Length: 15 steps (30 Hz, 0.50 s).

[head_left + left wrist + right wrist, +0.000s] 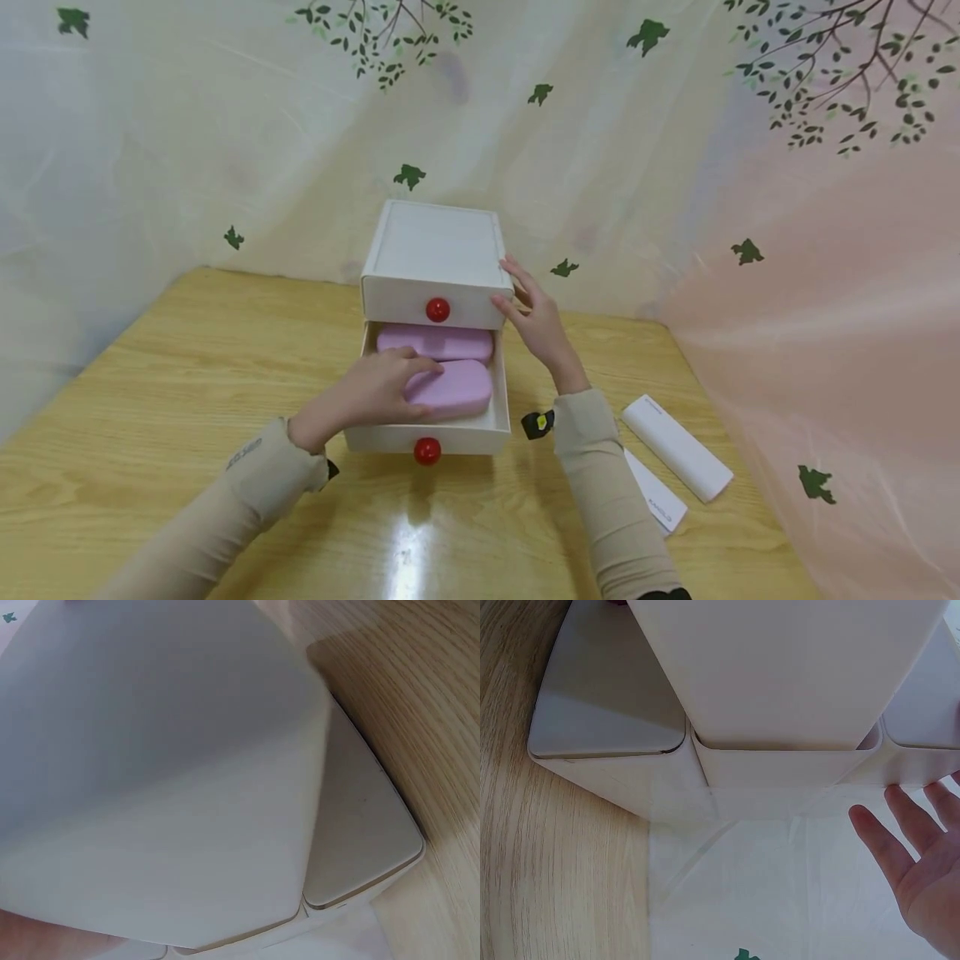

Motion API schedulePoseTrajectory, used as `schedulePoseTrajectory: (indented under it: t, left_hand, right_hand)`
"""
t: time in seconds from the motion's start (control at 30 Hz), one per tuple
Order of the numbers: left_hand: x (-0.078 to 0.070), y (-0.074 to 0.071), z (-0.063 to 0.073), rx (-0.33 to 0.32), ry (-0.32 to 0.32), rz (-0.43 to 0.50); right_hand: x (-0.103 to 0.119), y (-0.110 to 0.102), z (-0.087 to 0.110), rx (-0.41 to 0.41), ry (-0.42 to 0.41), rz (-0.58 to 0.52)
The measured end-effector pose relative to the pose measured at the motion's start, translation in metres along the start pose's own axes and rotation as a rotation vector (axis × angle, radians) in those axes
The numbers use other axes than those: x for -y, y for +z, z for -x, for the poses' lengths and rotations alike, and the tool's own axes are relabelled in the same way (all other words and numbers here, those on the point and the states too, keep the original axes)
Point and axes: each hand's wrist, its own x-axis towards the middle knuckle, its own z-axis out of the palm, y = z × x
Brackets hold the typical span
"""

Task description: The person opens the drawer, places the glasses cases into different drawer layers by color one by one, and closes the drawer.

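1. Your left hand (375, 387) lies over the nearer pink case (453, 388), just below the middle of the head view. The fingers curl across its top and hold it. The case sits inside the open lower drawer (501, 408) and has not been lifted clear.
2. A second pink case (435, 342) lies behind the first in the same drawer, close beside it. Its far end runs under the closed drawer above, so you cannot tell whether anything else is in there.
3. Judging from this, the step in hand is handling the front case in the drawer. Whether it is going in or coming out, the frames do not settle. Either way, the next move calls for a firm grip on the case and enough room past the drawer's front wall, with its red knob (427, 450).
4. Your right hand (534, 321) rests against the right side of the white drawer box (435, 250), fingers straight and loose, gripping nothing. It looks to be steadying the box. The right wrist view shows that same flat palm (922, 862) beside the white wall.
5. The upper drawer is shut, and its own red knob (437, 310) faces you.
6. Lower right on the wooden bench (150, 375), a white oblong box (678, 447) lies flat, apart from the drawers. Another white piece (656, 496) sits partly under your right sleeve.
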Motion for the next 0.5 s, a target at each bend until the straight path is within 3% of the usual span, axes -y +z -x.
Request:
schedulePoseTrajectory:
  t: [0.2,0.5]
  left_hand:
    - [0.002,0.0006,-0.0051,0.008,-0.055,0.015]
    - [0.0049,0.0031,-0.0063,0.008,-0.047,0.043]
  right_hand:
    - [0.0,-0.0002,-0.0002,-0.006,-0.007,-0.001]
    - [-0.0007,0.0001,0.0006,-0.005,-0.012,-0.001]
